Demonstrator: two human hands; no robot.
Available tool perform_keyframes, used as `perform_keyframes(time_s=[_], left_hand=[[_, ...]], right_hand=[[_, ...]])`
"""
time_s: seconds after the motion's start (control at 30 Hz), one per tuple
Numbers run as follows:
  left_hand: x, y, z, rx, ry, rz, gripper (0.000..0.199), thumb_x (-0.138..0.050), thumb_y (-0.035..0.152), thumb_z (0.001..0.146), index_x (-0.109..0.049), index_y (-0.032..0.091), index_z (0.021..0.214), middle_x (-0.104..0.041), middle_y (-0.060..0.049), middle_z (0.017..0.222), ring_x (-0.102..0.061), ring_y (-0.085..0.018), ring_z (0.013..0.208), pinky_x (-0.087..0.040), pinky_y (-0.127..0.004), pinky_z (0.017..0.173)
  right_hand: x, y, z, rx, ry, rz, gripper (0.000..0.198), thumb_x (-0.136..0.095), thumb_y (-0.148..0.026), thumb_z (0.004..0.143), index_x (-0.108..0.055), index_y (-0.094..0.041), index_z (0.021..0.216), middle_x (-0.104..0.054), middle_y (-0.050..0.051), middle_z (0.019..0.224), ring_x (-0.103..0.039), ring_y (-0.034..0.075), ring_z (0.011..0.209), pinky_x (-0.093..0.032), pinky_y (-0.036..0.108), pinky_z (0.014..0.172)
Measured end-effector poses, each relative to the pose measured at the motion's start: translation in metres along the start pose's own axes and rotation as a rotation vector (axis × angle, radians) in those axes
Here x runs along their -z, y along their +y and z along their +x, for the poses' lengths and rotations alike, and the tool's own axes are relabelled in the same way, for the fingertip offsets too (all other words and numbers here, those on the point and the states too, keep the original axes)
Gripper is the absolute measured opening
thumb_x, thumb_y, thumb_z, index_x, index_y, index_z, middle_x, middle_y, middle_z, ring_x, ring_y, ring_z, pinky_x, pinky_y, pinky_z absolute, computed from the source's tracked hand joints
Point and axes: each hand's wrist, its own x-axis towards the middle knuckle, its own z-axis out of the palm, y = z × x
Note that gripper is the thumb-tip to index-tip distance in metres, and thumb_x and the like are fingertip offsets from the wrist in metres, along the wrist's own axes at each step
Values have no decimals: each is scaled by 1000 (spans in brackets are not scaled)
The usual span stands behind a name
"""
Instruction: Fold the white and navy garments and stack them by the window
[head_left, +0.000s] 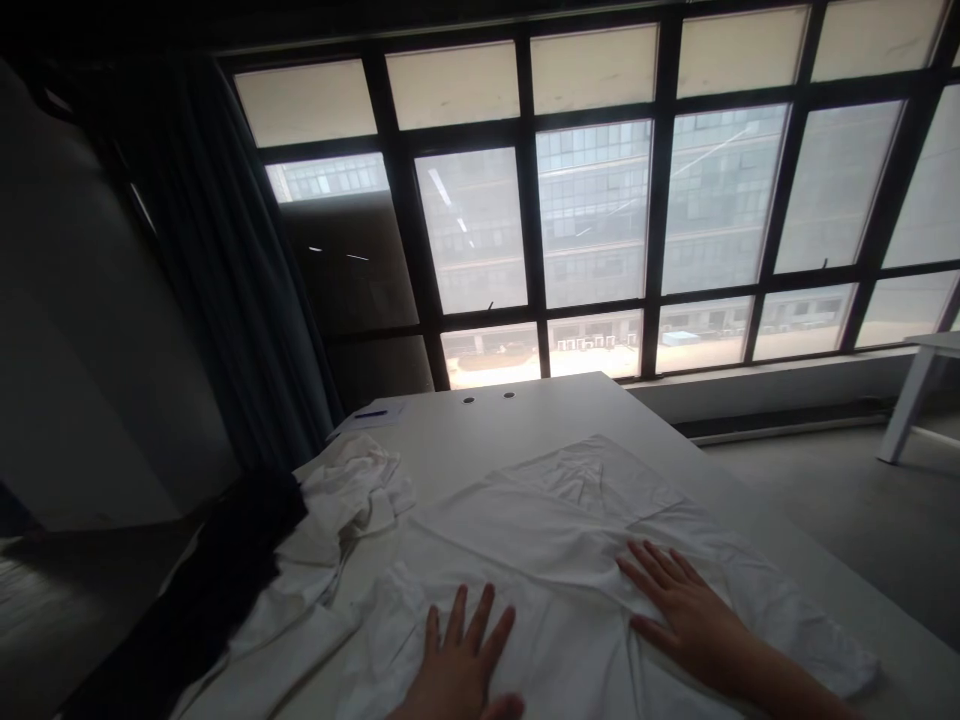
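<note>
White table: white cloth, creased, spread.

a big window with thick black bars fills the back. its top panes are a pale cream color. through the glass you can see a tall building with lots of rows. a long dark blue curtain hangs on the left, next to a gray wall. at the far left corner of the white table there is some paper, and a blue pen lies on it. two small round spots sit near the table's far edge. off to the right, a second table stands on the gray floor, near the window.
</note>
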Motion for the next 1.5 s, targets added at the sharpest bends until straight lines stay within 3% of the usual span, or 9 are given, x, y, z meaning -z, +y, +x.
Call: perform_keyframes(time_s=[0.2,0.43,0.63,0.7,0.8,1.0,1.1,1.27,1.5], left_hand=[[36,-33,41,-131,144,7,67,-32,72,98,-19,45,157,-13,0,168,-7,-35,154,-6,-69,120],[35,-46,57,-157,300,57,58,-47,57,99,-40,37,153,-31,-3,164,-24,-31,152,-18,-60,123],[22,-4,31,-373,334,70,51,-51,50,100,-45,37,149,-39,-4,160,-39,-27,146,-32,-49,122],[8,20,35,-546,297,99,60,-54,54,98,-37,35,153,-37,-6,161,-38,-28,146,-34,-47,121],[-13,47,49,-643,365,191,47,-45,38,106,-38,34,152,-48,-8,154,-45,-27,142,-38,-47,118],[-15,46,51,-684,416,231,49,-52,57,99,-52,29,139,-63,-10,139,-60,-29,127,-50,-44,107],[-16,33,40,-625,475,245,31,-52,37,101,-57,29,131,-69,-7,129,-67,-26,116,-57,-39,96],[-23,0,12,-478,554,207,30,-56,24,94,-63,29,123,-73,-6,122,-70,-24,110,-59,-35,93],[-18,-61,-26,-349,504,13,38,-54,19,92,-67,38,122,-72,0,127,-69,-19,114,-57,-29,100]], right_hand=[[4,16,25,-43,26,-30,68,-43,-67,95,-33,-37,155,-24,7,166,-20,32,153,-16,58,122],[12,5,18,34,-11,15,67,-48,-60,95,-33,-35,156,-25,6,166,-14,32,154,-7,61,122],[18,-14,1,71,-69,76,79,-52,-61,93,-19,-33,159,-18,7,167,-8,36,154,0,66,121],[20,-27,-1,105,-95,101,83,-53,-61,92,-16,-31,160,-15,8,167,-6,37,154,-1,66,121],[20,-50,0,215,-168,166,94,-62,-59,85,-16,-28,161,-13,11,167,-8,39,153,-7,65,122],[20,-73,6,396,-217,247,82,-65,-34,78,-39,-25,155,-36,13,161,-29,39,148,-19,61,122],[28,-76,-1,340,-172,236,71,-61,-23,74,-54,-27,144,-47,8,155,-41,33,143,-27,50,121],[44,-61,-19,82,-94,94,58,-53,-8,63,-70,-26,116,-67,9,131,-61,29,119,-47,42,104],[46,33,-47,-213,43,-4,46,-53,-9,59,-75,-29,94,-77,9,103,-71,30,95,-53,39,85]])
